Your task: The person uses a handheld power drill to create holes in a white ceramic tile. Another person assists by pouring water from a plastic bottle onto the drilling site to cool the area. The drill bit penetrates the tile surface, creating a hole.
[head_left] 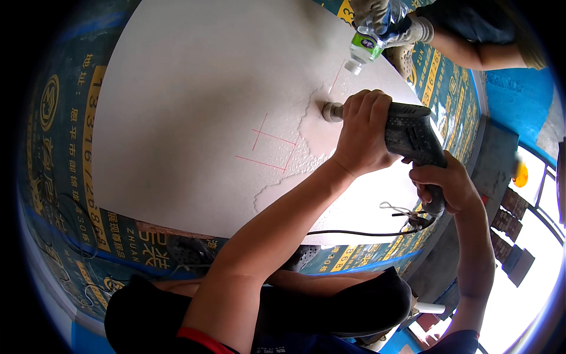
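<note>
A dusty black power drill (pixel 413 133) lies across my two closed hands. My left hand (pixel 367 127) wraps round its front, just behind the chuck. My right hand (pixel 451 183) grips the rear handle, fingers around the trigger area. At the drill's front a short cylindrical core bit (pixel 332 112) meets the large pale tile (pixel 177 118), its end in a puddle of water (pixel 315 127). Thin red lines (pixel 274 138) are marked on the tile left of the bit. Beyond the drill, a co-worker's gloved hands (pixel 407 29) hold a clear plastic bottle (pixel 364 50), cap end tilted down toward the tile.
Dark green printed floor sheeting (pixel 65 147) with yellow bands surrounds the tile. The drill's black cable (pixel 359 233) runs across the tile's near edge. My bent knees (pixel 354 301) are close at the front. Stacked dark blocks (pixel 510 215) stand at the far right.
</note>
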`<state>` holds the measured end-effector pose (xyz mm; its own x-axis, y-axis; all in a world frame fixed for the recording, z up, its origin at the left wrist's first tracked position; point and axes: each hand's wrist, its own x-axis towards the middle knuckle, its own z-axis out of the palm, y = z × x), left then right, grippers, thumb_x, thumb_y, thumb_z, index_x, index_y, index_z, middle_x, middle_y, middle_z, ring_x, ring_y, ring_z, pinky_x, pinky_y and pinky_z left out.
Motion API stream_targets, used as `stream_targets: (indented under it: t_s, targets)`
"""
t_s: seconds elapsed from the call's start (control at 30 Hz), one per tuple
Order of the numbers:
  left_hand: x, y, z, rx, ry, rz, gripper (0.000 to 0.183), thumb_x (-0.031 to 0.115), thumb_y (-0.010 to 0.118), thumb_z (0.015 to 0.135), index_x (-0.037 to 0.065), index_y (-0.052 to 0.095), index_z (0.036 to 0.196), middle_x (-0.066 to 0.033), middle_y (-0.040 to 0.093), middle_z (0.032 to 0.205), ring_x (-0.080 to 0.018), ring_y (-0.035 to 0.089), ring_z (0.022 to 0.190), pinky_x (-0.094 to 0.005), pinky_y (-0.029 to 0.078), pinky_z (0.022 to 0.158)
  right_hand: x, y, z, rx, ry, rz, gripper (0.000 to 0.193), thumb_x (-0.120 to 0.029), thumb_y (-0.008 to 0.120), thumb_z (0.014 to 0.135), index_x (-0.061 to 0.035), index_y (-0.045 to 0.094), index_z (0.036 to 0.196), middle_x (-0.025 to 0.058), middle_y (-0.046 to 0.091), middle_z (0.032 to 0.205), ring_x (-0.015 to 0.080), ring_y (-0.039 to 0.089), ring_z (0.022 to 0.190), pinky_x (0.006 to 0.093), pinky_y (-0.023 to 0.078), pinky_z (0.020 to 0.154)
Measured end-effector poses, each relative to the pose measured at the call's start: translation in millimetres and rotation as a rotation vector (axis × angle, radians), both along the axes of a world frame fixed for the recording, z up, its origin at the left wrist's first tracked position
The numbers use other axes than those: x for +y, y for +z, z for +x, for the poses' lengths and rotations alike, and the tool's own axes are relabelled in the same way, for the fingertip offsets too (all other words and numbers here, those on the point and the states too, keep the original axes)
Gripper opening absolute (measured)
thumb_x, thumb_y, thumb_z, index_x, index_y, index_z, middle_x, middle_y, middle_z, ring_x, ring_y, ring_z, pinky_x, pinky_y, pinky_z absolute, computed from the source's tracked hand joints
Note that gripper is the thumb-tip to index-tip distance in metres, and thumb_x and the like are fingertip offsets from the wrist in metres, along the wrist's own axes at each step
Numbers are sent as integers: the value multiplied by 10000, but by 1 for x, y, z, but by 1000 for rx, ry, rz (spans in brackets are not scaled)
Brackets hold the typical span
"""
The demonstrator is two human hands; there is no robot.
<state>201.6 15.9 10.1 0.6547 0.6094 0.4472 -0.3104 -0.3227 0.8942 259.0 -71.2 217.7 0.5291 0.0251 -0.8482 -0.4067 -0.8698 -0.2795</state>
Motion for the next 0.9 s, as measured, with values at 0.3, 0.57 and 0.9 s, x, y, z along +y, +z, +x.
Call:
stream_targets:
  t_s: [0.3,0.57,0.9]
  targets:
    - [-3,1,1,2,-17,26,867,329,935,635,5,475,1294,-216,577,1229,-429,565,1147,-541,427,1016,-10,-2,-1,23,-31,67,363,-147,795,822,33,694,1121,55,622,678,137,578,514,288,465,523]
    - [-5,0,1,11,-40,43,815,324,914,655,6,492,1275,-215,585,1217,-427,570,1145,-541,431,1012,-20,-7,-4,30,-72,119,370,-164,789,809,32,687,1107,48,603,662,135,566,512,288,458,529]
    - [-8,1,-2,23,-55,68,798,327,913,655,8,510,1267,-210,586,1226,-426,571,1156,-539,437,1021,-27,-10,-10,9,-98,122,413,-156,793,788,51,682,1127,49,597,669,136,560,507,288,447,517]
